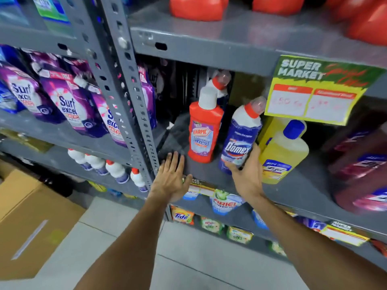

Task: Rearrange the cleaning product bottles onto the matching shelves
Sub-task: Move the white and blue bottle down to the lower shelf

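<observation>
My right hand [247, 174] grips the base of a blue Domex bottle [240, 139] with a red and white neck, tilted right on the grey middle shelf [293, 185]. Left of it a red Harpic bottle [204, 130] with a white cap stands upright. Behind the Harpic, another white-necked bottle with a red cap [219, 82] shows partly. My left hand [171, 176] lies flat and open on the shelf's front edge, left of the Harpic and apart from it. A yellow bottle with a blue cap [282, 151] stands right of the Domex.
Purple Surf Excel pouches [67, 105] fill the left rack behind a perforated upright [125, 97]. Several small white bottles [104, 166] stand a shelf lower. A dark red jug [362, 170] sits far right, red jugs [196, 7] above. A price sign [314, 91] hangs overhead. A cardboard box [27, 216] rests on the floor.
</observation>
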A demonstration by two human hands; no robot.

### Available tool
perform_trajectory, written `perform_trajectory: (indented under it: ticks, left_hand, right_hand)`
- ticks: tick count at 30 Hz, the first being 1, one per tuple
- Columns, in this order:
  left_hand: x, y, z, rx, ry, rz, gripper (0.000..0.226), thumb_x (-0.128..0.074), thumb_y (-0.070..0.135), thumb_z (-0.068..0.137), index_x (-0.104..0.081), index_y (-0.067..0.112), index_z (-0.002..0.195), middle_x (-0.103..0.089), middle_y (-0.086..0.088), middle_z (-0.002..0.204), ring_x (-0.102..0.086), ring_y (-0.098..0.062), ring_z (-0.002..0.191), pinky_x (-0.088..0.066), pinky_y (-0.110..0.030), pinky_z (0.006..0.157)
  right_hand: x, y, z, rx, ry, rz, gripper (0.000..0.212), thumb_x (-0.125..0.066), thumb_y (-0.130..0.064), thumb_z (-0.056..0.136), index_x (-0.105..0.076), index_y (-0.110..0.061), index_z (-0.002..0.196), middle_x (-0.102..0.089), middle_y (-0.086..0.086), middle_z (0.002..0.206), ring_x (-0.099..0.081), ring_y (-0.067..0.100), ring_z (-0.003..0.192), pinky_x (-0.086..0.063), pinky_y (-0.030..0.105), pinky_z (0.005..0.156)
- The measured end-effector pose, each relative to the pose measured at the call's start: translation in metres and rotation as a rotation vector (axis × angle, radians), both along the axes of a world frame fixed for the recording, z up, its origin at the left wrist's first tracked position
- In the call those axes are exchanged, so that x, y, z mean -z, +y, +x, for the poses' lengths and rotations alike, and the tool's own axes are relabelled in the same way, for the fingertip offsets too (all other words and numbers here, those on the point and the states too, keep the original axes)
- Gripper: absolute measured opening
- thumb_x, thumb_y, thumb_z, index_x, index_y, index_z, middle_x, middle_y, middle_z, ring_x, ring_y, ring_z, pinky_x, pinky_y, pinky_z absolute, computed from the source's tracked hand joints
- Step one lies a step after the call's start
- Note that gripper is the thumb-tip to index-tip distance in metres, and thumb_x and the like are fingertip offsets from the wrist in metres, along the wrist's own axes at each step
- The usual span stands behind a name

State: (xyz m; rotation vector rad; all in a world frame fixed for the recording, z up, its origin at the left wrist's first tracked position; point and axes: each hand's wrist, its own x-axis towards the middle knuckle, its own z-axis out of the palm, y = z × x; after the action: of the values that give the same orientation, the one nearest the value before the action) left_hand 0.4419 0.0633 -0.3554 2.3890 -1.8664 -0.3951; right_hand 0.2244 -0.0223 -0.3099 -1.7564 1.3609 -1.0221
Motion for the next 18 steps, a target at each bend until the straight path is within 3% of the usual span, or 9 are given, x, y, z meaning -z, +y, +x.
perform_trajectory:
  ticks: [5,8,12,18]
  left_hand:
    - [0.007,0.002,0.000,-0.004,0.006,-0.072,0.076,-0.023,0.053,0.100,0.003,0.011,0.157,0.009,-0.011,0.167,0.014,-0.024,0.153,0.012,-0.037,0.120]
    - [0.006,0.004,0.000,0.003,-0.008,-0.084,0.076,-0.023,0.053,0.100,0.001,0.010,0.157,0.008,-0.011,0.167,0.012,-0.025,0.153,0.011,-0.039,0.120]
    - [0.004,0.004,-0.001,0.005,0.000,-0.087,0.076,-0.023,0.053,0.100,0.001,0.010,0.157,0.008,-0.011,0.167,0.012,-0.025,0.153,0.010,-0.039,0.121]
    - [0.005,0.005,-0.002,0.005,-0.004,-0.086,0.076,-0.024,0.053,0.100,0.001,0.010,0.158,0.009,-0.010,0.167,0.013,-0.025,0.153,0.011,-0.039,0.121]
  right_hand:
    - [0.000,-0.020,0.014,0.095,0.017,-0.016,0.079,-0.079,-0.001,0.083,-0.034,-0.005,0.149,-0.059,0.014,0.140,-0.059,0.026,0.122,-0.041,0.020,0.090]
    - [0.001,-0.031,0.019,0.126,0.055,-0.019,0.079,-0.079,-0.003,0.084,-0.033,-0.004,0.149,-0.059,0.016,0.139,-0.061,0.034,0.122,-0.043,0.025,0.088]
    - [0.000,-0.036,0.028,0.156,0.068,0.009,0.084,-0.079,-0.005,0.086,-0.028,-0.005,0.153,-0.054,0.016,0.146,-0.056,0.035,0.130,-0.047,0.039,0.099]
    - [0.005,-0.007,0.036,0.188,-0.003,0.181,0.091,-0.082,-0.010,0.082,-0.027,-0.002,0.155,-0.049,0.017,0.149,-0.050,0.034,0.137,-0.046,0.044,0.110]
